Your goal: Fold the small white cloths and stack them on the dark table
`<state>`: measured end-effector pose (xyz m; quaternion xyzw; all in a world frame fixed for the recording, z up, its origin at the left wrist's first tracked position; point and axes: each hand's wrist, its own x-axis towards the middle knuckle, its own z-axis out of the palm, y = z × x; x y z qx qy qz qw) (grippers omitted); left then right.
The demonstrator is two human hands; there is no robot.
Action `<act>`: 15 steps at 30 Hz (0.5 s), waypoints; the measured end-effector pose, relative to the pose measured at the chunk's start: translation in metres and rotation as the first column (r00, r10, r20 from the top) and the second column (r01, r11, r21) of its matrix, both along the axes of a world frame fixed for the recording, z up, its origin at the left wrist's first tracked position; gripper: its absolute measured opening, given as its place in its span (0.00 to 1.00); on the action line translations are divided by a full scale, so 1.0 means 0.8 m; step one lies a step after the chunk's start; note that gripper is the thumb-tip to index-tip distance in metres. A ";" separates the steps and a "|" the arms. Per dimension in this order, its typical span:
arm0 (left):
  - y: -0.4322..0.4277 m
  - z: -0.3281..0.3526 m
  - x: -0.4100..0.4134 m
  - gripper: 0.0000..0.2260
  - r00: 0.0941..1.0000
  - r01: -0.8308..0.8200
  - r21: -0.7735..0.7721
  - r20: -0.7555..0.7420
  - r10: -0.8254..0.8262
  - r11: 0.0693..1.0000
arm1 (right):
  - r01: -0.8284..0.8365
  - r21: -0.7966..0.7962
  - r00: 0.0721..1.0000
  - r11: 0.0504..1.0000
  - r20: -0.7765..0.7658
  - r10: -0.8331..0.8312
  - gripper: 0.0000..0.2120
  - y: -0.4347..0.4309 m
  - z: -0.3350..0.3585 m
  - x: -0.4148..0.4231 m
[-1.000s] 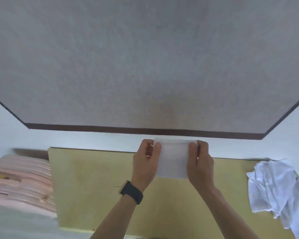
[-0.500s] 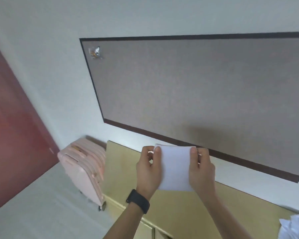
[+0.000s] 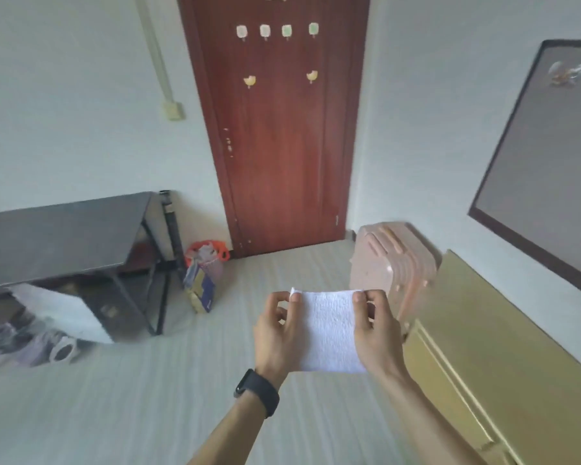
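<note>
Left hand (image 3: 277, 333) and right hand (image 3: 376, 333) pinch the folded white cloth (image 3: 327, 330) by its sides, fingers curled, above the floor, well apart from the somewhat blurred dark table (image 3: 57, 236).

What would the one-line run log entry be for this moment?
phase: folded, not yet stacked | white cloth: held in air | left hand: pinches its left edge | right hand: pinches its right edge | dark table: ahead-left, apart

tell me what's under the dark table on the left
Under the dark rectangular table lie a bulky white object and pale purple clutter. The tabletop hides whatever sits further back, and blur keeps these things from being identified.
</note>
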<state>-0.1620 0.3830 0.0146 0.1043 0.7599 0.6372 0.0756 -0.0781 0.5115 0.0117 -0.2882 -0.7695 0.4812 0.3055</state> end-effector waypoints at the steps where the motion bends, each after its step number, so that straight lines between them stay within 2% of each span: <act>1: -0.047 -0.004 -0.018 0.11 0.999 -0.044 -0.011 0.010 0.044 0.999 | -0.075 0.000 0.997 0.997 0.010 0.075 0.10 -0.038 -0.001 -0.026; 6: -0.277 -0.020 -0.104 0.11 0.964 -0.263 -0.034 0.030 0.264 0.964 | -0.336 -0.024 0.941 0.941 0.027 0.337 0.08 -0.243 -0.026 -0.155; 10: -0.448 -0.034 -0.173 0.10 0.916 -0.400 -0.063 0.021 0.402 0.914 | -0.439 -0.084 0.896 0.895 0.031 0.442 0.09 -0.410 -0.049 -0.246; 15: -0.612 -0.040 -0.250 0.10 0.849 -0.527 -0.070 0.010 0.529 0.847 | -0.542 -0.081 0.837 0.836 0.034 0.546 0.08 -0.572 -0.051 -0.347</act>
